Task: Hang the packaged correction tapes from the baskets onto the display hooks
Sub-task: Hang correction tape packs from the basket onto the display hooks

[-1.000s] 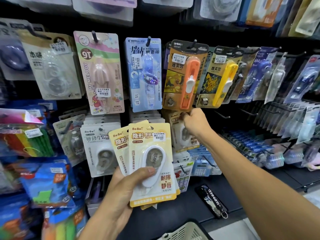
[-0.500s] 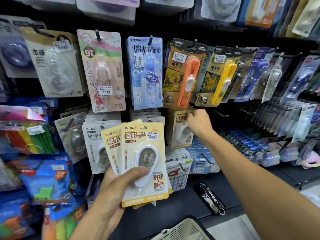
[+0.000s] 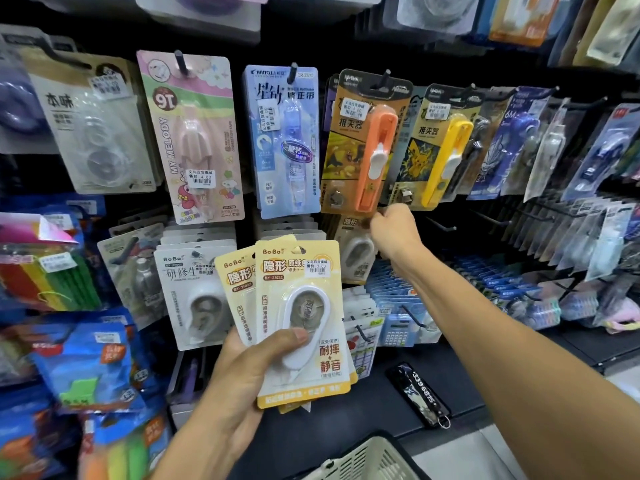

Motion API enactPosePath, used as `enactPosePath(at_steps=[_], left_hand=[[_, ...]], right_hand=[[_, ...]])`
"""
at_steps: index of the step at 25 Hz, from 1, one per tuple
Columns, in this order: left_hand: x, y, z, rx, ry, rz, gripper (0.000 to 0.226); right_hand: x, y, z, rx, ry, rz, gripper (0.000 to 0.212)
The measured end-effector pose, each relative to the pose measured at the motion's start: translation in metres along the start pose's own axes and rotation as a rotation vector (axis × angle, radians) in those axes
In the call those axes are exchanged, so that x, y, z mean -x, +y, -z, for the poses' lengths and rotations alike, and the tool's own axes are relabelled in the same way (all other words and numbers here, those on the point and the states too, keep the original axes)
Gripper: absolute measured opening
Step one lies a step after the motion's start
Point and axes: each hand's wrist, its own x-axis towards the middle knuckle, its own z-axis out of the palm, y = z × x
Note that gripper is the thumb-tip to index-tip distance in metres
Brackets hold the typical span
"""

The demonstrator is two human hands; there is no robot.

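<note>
The display wall fills most of my view, dark and hung with carded stationery on hooks. Along the upper row I see a pink pack, a blue pack, an orange pack and a yellow pack, each on its own peg. Below them hang grey packs, stacked several deep.

My right arm reaches forward across the middle. The right hand is up at the lower row, just under the orange pack, fingers curled at the top of a yellow tape pack hanging there; I cannot tell whether it pinches the card or the hook.

The left hand grips a small fan of tape packs in front of the grey ones, thumb pressed across the white dispenser on the front card, fingers behind. At least two cards show, with corners of more below.

At the bottom edge, the rim of a basket shows. A black keychain lies on the shelf to its upper right.
</note>
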Motion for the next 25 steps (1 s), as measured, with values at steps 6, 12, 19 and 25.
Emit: enactPosePath(at_steps=[6,12,19,25], left_hand=[[0.002,0.0,0.004,-0.006,0.002,0.01,0.051],[0.004,0.0,0.009,-0.018,0.012,0.003,0.047],[0.003,0.001,0.014,-0.038,0.04,-0.056,0.053],[-0.004,-0.004,0.004,-0.05,0.081,-0.081,0.054]], right_hand=[[0.007,0.009,-0.003,-0.003,-0.05,0.042,0.044],[0.012,0.012,-0.016,0.028,-0.049,0.007,0.03],[0.078,0.019,0.009,-0.026,-0.031,0.079,0.044],[0.177,0.046,-0.005,-0.624,-0.494,0.054,0.042]])
